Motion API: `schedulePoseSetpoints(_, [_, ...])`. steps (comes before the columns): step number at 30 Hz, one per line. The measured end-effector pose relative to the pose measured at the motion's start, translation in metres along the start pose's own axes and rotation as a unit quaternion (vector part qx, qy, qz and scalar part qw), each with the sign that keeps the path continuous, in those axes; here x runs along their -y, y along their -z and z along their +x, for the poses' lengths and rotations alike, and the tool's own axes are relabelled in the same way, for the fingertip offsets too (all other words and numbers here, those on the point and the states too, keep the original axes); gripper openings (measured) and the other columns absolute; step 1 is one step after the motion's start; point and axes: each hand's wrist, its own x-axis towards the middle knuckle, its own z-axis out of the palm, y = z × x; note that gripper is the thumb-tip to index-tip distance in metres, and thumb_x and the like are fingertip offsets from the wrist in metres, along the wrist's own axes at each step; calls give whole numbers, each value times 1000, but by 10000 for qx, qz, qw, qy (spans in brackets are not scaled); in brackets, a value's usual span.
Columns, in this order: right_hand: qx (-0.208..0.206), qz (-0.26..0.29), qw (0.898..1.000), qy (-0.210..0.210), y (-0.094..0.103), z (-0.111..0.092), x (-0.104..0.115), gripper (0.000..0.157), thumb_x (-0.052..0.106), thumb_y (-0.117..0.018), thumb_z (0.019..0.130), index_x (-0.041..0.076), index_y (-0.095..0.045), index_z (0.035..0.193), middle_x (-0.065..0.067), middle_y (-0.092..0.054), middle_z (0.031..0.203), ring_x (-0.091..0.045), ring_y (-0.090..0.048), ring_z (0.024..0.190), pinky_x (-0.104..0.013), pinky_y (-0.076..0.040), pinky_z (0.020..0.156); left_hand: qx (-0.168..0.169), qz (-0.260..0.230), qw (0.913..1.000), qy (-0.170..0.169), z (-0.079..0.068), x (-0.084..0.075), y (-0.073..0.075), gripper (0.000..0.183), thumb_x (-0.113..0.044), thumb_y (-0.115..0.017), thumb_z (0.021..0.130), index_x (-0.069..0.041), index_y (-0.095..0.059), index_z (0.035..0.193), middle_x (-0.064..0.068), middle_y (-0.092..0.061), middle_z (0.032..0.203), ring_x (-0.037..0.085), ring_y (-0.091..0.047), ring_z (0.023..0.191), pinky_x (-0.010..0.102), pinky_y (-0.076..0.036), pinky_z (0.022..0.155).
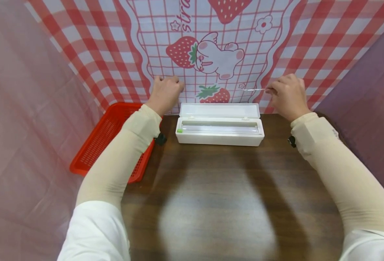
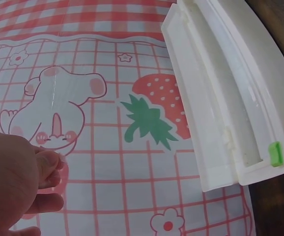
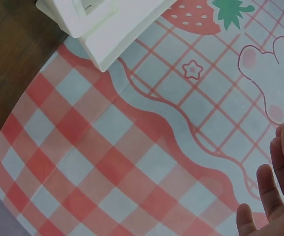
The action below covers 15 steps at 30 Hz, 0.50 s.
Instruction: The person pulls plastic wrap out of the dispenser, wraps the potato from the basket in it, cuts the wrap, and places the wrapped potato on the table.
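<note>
item: one white box (image 1: 220, 140), lid (image 1: 219, 110) up, not yet closed; one clear film (image 1: 254, 89), seemingly drawn out already, which my left hand (image 1: 166, 94) and right hand (image 1: 289, 96) pinch.

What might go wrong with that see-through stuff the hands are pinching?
The clear film looks thin, so it might crumple or stick to itself between the left hand and right hand. It might also slip from those pinching fingers. And in the head view the left arm overlaps the red basket, so moving back might bump it.
</note>
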Motion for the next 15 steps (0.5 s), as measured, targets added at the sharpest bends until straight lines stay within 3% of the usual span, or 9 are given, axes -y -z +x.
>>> schedulePoseSetpoints(6, [57,-17,9999,-100,4,2,1,14,8,-69,95,-3,-74,102,-24,-69,96,-40,-52,101,-60,-37,92,294,22,9995,130,3,-1,6,30,-10,-61,100,-11,-68,129,13,-68,118,31,-64,109,51,-44,88])
schedulePoseSetpoints(10, [85,-79,9998,-175,7,4,2,17,9,-69,95,-3,-74,105,-25,-69,96,-40,-51,103,-59,-37,92,335,-37,9993,154,5,-1,10,32,-10,-62,100,-10,-67,131,14,-68,121,32,-64,108,51,-44,89])
schedulePoseSetpoints(15, [-48,-30,10000,-60,11,7,2,16,9,-67,96,-3,-75,103,-24,-69,93,-41,-52,102,-60,-37,91,211,-170,9995,165,7,1,15,27,-6,-60,98,-10,-71,122,12,-68,115,33,-65,105,52,-43,87])
